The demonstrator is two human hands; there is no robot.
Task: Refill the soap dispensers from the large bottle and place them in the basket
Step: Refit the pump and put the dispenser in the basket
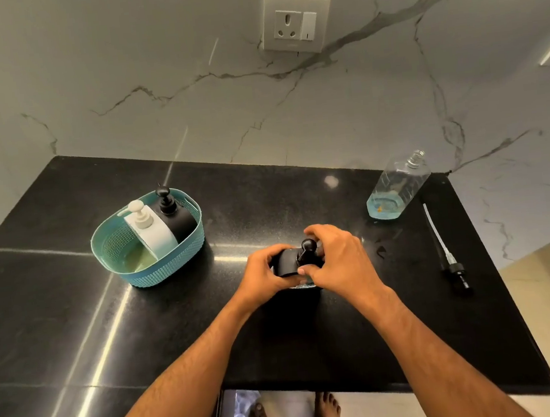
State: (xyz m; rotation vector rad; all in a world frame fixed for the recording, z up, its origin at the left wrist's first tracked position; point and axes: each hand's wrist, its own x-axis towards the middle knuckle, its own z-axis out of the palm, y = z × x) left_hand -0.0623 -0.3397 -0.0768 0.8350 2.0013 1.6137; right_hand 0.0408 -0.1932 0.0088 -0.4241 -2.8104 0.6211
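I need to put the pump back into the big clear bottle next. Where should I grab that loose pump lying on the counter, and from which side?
Probably best to grip the loose pump by its black head, the thick end nearest you; the thin white tube trails toward the large clear bottle and looks too slender for a firm hold. Come from above with the right hand, the nearer one: it lies flat on the counter.

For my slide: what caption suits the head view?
Both hands hold a black dispenser beside the basket.

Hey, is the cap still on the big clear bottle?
No, the large clear bottle stands open-necked, and its pump lies beside it on the counter.
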